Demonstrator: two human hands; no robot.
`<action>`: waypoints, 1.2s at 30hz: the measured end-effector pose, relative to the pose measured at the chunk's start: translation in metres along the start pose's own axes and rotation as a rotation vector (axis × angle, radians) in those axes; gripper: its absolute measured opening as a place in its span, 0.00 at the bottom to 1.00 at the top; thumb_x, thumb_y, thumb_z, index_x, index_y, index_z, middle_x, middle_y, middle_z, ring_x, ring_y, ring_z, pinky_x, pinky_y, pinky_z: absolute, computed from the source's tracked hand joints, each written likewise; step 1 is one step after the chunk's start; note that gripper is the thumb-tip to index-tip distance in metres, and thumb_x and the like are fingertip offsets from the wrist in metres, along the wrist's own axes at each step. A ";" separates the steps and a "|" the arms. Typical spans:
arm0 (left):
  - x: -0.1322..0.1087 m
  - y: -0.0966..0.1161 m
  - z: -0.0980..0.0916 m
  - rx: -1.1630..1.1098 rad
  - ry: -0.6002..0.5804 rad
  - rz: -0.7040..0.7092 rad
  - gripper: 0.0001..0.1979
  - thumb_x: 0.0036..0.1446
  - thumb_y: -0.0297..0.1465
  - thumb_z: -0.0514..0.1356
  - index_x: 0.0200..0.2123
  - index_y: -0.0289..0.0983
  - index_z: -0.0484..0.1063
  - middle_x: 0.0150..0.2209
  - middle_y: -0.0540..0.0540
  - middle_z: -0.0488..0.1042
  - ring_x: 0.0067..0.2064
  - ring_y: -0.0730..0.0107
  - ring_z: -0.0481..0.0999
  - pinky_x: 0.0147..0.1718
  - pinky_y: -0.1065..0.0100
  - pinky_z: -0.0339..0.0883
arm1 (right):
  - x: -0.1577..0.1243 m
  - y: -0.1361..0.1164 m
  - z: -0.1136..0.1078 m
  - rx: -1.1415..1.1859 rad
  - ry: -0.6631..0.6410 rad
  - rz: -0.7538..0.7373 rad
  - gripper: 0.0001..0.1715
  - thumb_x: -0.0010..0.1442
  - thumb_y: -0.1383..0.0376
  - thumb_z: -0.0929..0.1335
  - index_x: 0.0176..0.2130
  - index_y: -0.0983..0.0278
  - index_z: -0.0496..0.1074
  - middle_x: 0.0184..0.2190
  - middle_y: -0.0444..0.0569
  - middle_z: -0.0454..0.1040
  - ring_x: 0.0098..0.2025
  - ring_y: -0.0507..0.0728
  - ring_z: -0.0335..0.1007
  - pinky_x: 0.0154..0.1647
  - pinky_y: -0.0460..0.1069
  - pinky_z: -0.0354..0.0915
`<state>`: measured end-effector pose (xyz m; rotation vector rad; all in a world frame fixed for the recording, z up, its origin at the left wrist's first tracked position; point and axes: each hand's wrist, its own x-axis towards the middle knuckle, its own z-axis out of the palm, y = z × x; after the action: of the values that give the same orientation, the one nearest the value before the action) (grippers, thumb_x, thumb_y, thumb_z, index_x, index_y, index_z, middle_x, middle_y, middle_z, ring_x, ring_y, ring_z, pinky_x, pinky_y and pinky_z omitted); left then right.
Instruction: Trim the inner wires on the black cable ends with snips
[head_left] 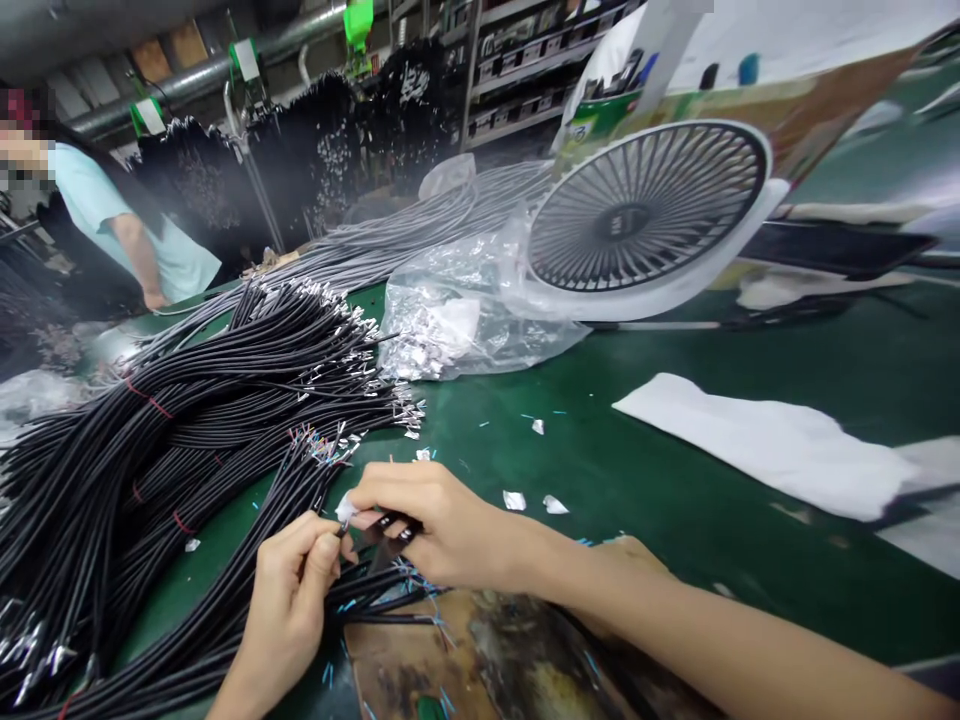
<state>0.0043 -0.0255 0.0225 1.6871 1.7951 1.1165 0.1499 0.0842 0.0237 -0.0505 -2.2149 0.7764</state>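
Observation:
My left hand [296,580] is closed, with thumb and finger pinching the end of a black cable [343,528]. Close beside it, my right hand [420,515] curls around a dark metal hand tool [394,535]; the fingers cover much of it, so its exact kind is unclear. A small piece of whitish foil [346,508] shows at the right fingertips, right by the cable end. Under and behind my hands lie loose black cables [285,500] with thin coloured wires at their ends.
Tied bundles of black cables [187,390] with foil ends cover the left. A clear plastic bag [487,300] holds foil scraps beside a round fan [645,215]. Foil bits [514,500] and a white cloth [757,430] lie on the green table [570,390]. A person [124,220] is at far left.

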 end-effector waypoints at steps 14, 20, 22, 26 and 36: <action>-0.001 -0.005 0.007 0.049 0.156 0.048 0.08 0.55 0.33 0.56 0.29 0.39 0.75 0.23 0.49 0.70 0.24 0.70 0.68 0.22 0.71 0.61 | 0.003 0.001 0.006 0.088 -0.059 0.390 0.09 0.52 0.78 0.62 0.27 0.67 0.67 0.18 0.38 0.59 0.20 0.47 0.50 0.20 0.42 0.48; -0.001 0.001 0.004 0.059 0.108 0.071 0.11 0.57 0.34 0.54 0.29 0.39 0.75 0.24 0.47 0.70 0.25 0.69 0.69 0.24 0.70 0.61 | 0.001 0.000 0.004 0.060 -0.060 0.434 0.09 0.51 0.78 0.63 0.25 0.68 0.68 0.18 0.40 0.63 0.21 0.48 0.54 0.21 0.42 0.50; -0.002 0.002 0.003 0.052 0.087 0.069 0.12 0.58 0.35 0.53 0.28 0.39 0.74 0.24 0.47 0.70 0.26 0.69 0.68 0.24 0.70 0.60 | 0.001 -0.001 0.003 0.076 -0.050 0.395 0.09 0.49 0.78 0.63 0.24 0.67 0.67 0.20 0.41 0.65 0.22 0.48 0.57 0.23 0.42 0.53; -0.004 0.003 0.007 0.019 0.086 0.047 0.18 0.58 0.40 0.53 0.20 0.37 0.68 0.21 0.49 0.63 0.23 0.72 0.62 0.21 0.71 0.54 | 0.001 -0.007 0.003 0.136 -0.040 0.244 0.09 0.45 0.78 0.63 0.24 0.66 0.66 0.21 0.41 0.66 0.23 0.49 0.58 0.24 0.43 0.54; -0.008 -0.006 0.021 -0.080 0.111 -0.016 0.24 0.54 0.47 0.54 0.15 0.36 0.60 0.18 0.50 0.54 0.21 0.73 0.58 0.18 0.70 0.50 | -0.001 -0.017 0.012 0.213 0.020 0.261 0.10 0.48 0.76 0.61 0.27 0.67 0.69 0.21 0.45 0.65 0.23 0.51 0.59 0.23 0.45 0.54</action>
<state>0.0181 -0.0277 0.0044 1.5895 1.8016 1.2808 0.1462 0.0643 0.0258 -0.2454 -2.1185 1.1463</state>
